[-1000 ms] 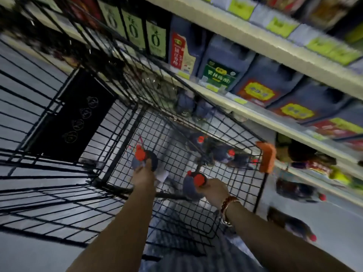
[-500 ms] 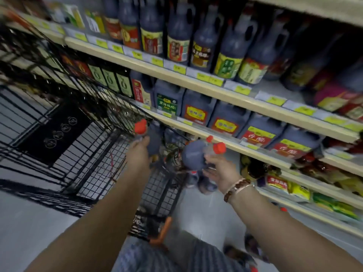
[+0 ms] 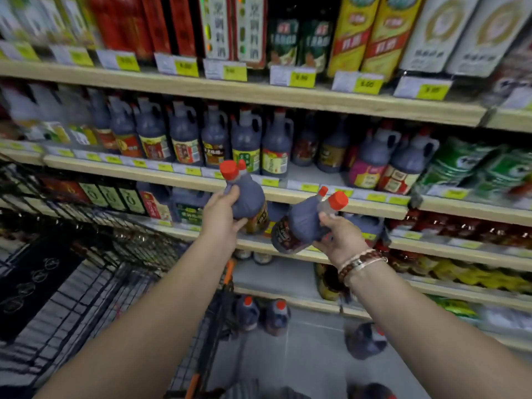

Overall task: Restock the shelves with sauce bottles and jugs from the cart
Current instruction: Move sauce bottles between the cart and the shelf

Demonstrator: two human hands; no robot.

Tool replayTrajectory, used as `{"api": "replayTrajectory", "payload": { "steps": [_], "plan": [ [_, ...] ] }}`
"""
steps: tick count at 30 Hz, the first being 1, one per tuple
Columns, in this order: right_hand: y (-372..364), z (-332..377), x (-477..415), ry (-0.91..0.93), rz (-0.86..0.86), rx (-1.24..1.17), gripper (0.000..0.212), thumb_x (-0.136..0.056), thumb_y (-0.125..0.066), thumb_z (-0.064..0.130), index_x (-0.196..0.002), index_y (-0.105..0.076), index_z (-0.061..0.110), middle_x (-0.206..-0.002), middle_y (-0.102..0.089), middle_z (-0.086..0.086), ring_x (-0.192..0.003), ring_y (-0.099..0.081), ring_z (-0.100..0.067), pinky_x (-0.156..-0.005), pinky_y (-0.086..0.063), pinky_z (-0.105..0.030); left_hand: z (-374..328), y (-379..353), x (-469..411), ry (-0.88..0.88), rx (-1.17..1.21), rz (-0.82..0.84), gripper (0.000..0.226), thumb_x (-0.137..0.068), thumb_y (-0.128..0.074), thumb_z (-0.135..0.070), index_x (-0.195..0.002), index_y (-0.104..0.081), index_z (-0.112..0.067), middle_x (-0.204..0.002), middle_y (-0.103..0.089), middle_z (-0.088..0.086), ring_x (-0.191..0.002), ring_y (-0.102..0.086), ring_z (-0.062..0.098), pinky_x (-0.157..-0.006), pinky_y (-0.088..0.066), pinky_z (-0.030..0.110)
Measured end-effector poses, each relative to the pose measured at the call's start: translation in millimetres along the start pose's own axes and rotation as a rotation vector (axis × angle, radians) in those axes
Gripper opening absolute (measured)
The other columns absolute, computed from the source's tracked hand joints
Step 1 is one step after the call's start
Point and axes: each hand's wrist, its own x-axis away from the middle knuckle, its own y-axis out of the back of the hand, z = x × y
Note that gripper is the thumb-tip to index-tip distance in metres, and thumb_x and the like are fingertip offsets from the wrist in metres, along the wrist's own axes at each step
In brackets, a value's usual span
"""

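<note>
My left hand [image 3: 221,218] grips a dark sauce jug [image 3: 247,197] with an orange-red cap, held upright in front of the middle shelf edge. My right hand [image 3: 339,236] holds a second dark jug [image 3: 299,223] by its neck, tilted with the cap up and to the right. Both jugs hang in the air just below the shelf [image 3: 302,175] lined with similar dark jugs, where a gap shows right of centre. The black wire cart [image 3: 95,269] stands at the lower left.
Several more dark jugs with red caps [image 3: 262,315] stand on the floor by the bottom shelf, one [image 3: 364,341] lying further right. Tall oil bottles fill the top shelf [image 3: 259,93]. Large jugs sit on the lower shelf behind my hands.
Both hands lifted their jugs out of the cart and up toward the middle shelf. My view swung upward from the cart to the shelves.
</note>
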Motion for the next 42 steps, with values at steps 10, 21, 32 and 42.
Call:
{"api": "replayTrajectory", "payload": {
  "steps": [10,21,32,42],
  "plan": [
    [10.4,68.5,-32.2,0.240,-0.029,-0.008,0.018,-0.091,-0.051,0.004,-0.077,-0.052,0.016,-0.077,-0.060,0.000,-0.073,-0.058,-0.015,-0.068,-0.049,-0.029,-11.6,-73.5,-43.8,-0.066,-0.080,0.294,0.011,-0.096,-0.051,-0.018,-0.087,-0.057,-0.021,-0.097,-0.062,-0.005,-0.111,-0.056,0.023,-0.097,-0.045,0.040],
    [-9.9,101.1,-106.7,0.351,0.018,0.147,0.032,-0.090,-0.052,0.003,-0.063,-0.044,0.019,-0.072,-0.056,0.001,-0.071,-0.055,-0.010,-0.063,-0.046,-0.022,-29.8,-99.2,-107.1,-0.162,-0.199,0.386,0.012,-0.096,-0.051,-0.017,-0.086,-0.058,-0.016,-0.099,-0.064,0.001,-0.100,-0.061,0.023,-0.081,-0.053,0.033],
    [-45.5,112.7,-177.6,0.485,0.154,0.535,0.035,-0.083,-0.060,-0.002,-0.057,-0.046,0.017,-0.060,-0.044,-0.003,-0.060,-0.040,-0.012,-0.056,-0.032,-0.026,-12.9,-78.9,-112.4,-0.085,-0.141,0.224,0.010,-0.096,-0.051,-0.019,-0.091,-0.059,-0.018,-0.111,-0.062,0.001,-0.116,-0.056,0.030,-0.089,-0.049,0.041],
    [-59.0,134.3,-254.7,0.413,0.238,0.875,0.022,-0.093,-0.045,0.012,-0.078,-0.051,0.026,-0.098,-0.051,-0.008,-0.091,-0.048,-0.021,-0.094,-0.046,-0.040,-3.8,-95.7,-104.4,-0.059,-0.199,0.192,0.009,-0.095,-0.052,-0.020,-0.088,-0.056,-0.015,-0.095,-0.065,0.001,-0.097,-0.063,0.032,-0.077,-0.054,0.035]
  ]
}}
